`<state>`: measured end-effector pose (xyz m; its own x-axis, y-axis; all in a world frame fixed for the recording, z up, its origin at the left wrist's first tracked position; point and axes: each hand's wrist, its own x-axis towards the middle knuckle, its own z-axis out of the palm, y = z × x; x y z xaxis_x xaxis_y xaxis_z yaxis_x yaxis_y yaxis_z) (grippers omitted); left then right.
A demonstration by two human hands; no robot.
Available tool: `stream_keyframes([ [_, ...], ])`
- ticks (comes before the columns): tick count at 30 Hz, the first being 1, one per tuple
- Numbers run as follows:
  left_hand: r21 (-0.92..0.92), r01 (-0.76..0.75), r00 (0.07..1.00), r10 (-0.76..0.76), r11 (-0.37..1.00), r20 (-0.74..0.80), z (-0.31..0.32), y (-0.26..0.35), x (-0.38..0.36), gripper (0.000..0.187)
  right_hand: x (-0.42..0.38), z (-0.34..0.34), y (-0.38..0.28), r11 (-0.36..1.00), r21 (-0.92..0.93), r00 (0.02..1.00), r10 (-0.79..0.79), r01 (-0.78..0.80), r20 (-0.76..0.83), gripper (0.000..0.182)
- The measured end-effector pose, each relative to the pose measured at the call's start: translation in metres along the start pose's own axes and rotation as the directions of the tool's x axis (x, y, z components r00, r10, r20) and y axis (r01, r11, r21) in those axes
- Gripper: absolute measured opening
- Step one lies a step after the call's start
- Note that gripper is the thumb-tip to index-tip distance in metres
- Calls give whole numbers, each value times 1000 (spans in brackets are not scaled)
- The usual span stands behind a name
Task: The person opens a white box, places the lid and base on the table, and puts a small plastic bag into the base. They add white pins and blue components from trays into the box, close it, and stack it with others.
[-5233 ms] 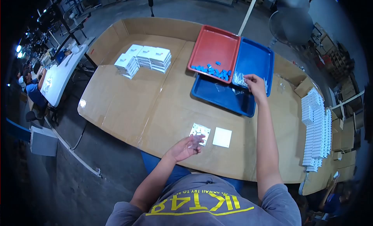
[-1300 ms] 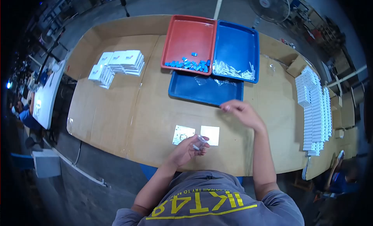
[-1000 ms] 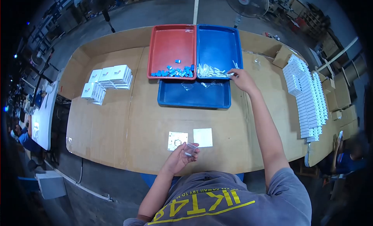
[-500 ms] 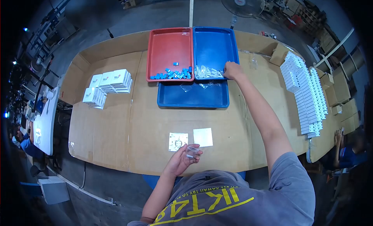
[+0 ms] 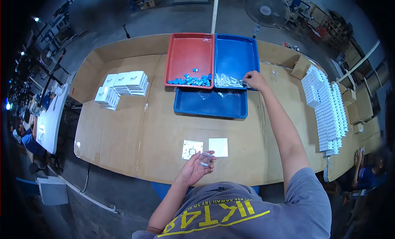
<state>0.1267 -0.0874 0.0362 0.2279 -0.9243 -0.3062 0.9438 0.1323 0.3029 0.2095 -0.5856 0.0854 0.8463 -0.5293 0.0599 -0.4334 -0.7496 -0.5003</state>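
Well, right fingers (image 5: 247,77) by white sticks (image 5: 226,80)

One red tray (image 5: 190,54) and two blue trays (image 5: 236,54) (image 5: 210,108) are counted. Two white cards (image 5: 218,147) (image 5: 191,149) and one clear container (image 5: 207,158) are seen. Blue pieces (image 5: 204,80) and white sticks (image 5: 226,80) are heaped past counting.

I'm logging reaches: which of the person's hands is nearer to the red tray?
Right. The right hand is at the blue tray directly right of the red tray; the left hand is farther off, by the printed white card, holding a clear plastic item.
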Motion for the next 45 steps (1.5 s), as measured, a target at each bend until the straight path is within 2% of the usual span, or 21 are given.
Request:
stream_keyframes([
  [2,8,-20,1000,20,1000,-20,-3,-2,5,55,12,6,27,961,243,991,-125,131,-41,15],
  [3,4,-48,998,48,999,-44,-5,-2,5,55,9,3,27,948,238,973,-178,210,-148,14],
  [4,-28,-85,996,84,996,-40,-4,1,5,55,3,2,16,879,477,990,83,-20,-111,16],
  [6,-116,-159,987,155,980,-41,3,4,15,54,-21,-12,-12,734,673,976,202,-93,-85,19],
  [10,-110,-212,975,203,971,-85,19,21,21,53,-94,10,-43,606,795,997,59,3,-48,17],
  [14,-53,-242,967,237,969,-92,21,26,29,53,-184,46,-93,640,749,985,85,-170,151,17],
  [16,-15,-233,967,230,972,-109,29,27,30,53,-216,56,-113,637,747,977,49,-191,209,19],
  [20,51,-168,980,172,985,-96,33,25,35,52,-239,46,-137,611,763,968,19,-211,252,24],
  [21,58,-142,985,147,988,-93,33,24,37,51,-238,42,-142,592,764,959,61,-258,276,20],
  [24,78,-93,992,99,993,-81,30,20,39,51,-227,41,-126,662,723,945,-69,-197,321,16],
  [25,84,-82,993,88,993,-74,30,19,41,51,-224,38,-125,674,715,939,-93,-186,331,11],
  [28,96,-76,995,82,993,-62,30,16,42,51,-221,35,-132,676,721,928,-149,-156,341,12],
  [30,77,-59,995,65,995,-72,31,16,41,50,-219,34,-133,723,676,900,-189,-143,392,11],
  [34,53,-37,997,40,998,-61,28,14,42,46,-216,27,-148,777,621,868,-237,-100,436,11],
  [37,74,-18,997,24,997,-77,26,14,42,46,-209,15,-158,881,464,793,-219,-89,568,10],
  [40,89,-27,998,32,996,-55,24,14,44,45,-203,16,-156,863,499,722,-394,77,569,10],
  [43,103,-22,997,29,994,-69,25,13,47,44,-201,21,-152,763,643,647,-525,69,553,11],
  [45,96,-18,998,24,995,-54,28,14,49,43,-199,19,-147,768,634,643,-532,91,551,13],
])
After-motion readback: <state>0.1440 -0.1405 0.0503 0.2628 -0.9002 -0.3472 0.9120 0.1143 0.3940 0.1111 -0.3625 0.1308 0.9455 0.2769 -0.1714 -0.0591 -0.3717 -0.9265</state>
